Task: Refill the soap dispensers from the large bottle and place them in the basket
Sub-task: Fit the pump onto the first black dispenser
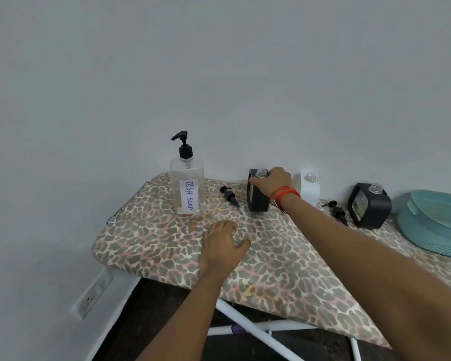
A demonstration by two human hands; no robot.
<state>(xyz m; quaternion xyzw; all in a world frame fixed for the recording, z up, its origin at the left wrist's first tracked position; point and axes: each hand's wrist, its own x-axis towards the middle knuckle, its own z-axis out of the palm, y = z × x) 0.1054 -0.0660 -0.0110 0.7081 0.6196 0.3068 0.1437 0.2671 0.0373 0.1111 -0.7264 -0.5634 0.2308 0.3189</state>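
A tall clear bottle labelled "DISH SOAP", with a black pump on top, stands at the back left of the board. My right hand grips the top of a black square dispenser whose neck is uncapped. Behind my wrist stands a white dispenser, also uncapped. A second black dispenser stands further right. Two loose black pump heads lie on the cloth: one left of the gripped dispenser, one beside the right one. My left hand rests flat on the cloth, holding nothing.
The work surface is an ironing board with a leopard-print cover, set against a grey wall. A teal basket sits at the right edge. White board legs show below. A wall socket is at lower left.
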